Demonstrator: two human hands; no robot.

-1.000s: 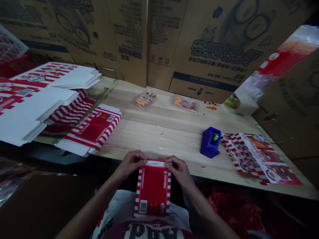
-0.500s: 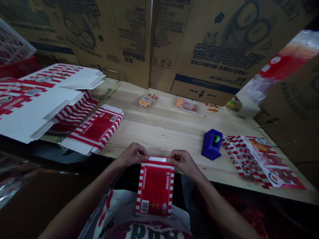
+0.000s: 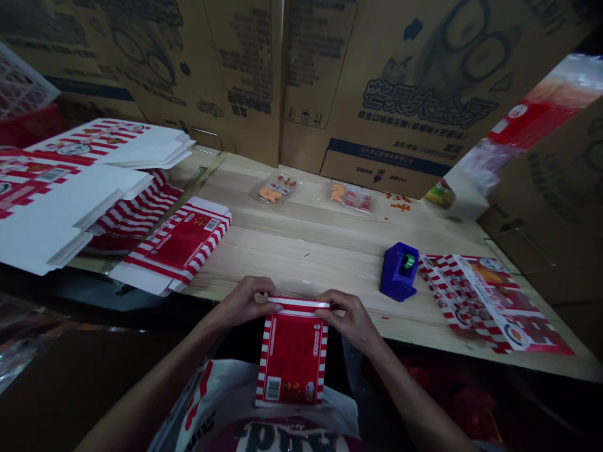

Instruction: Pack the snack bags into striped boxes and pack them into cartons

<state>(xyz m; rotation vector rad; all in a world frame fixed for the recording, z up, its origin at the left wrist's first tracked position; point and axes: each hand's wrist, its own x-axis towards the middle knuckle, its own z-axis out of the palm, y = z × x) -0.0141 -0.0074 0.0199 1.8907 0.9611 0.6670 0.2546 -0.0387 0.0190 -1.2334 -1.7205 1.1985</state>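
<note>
A red-and-white striped cardboard box [image 3: 293,358] is upright against my body at the table's front edge, its barcode low on the left. My left hand [image 3: 249,302] grips its upper left corner, thumb on the printed face and fingers behind. At the upper right corner, my right hand [image 3: 349,315] pinches it the same way. A white band with a red stripe runs along the top between my thumbs. Beyond my right hand stands a blue tape dispenser [image 3: 396,276] with a green roll core.
Flat printed boxes [image 3: 108,188] are stacked at the left, beside a folded carton [image 3: 181,242]. Two clear packets [image 3: 277,189] lie near the large brown cartons [image 3: 396,81]. Orange bits [image 3: 399,206] are scattered behind. Printed sheets [image 3: 494,307] lie at the right.
My fingers have shifted on the box's top corners; both thumbs now lie lower on its face, and the top edge shows more fully. The view has moved slightly.
</note>
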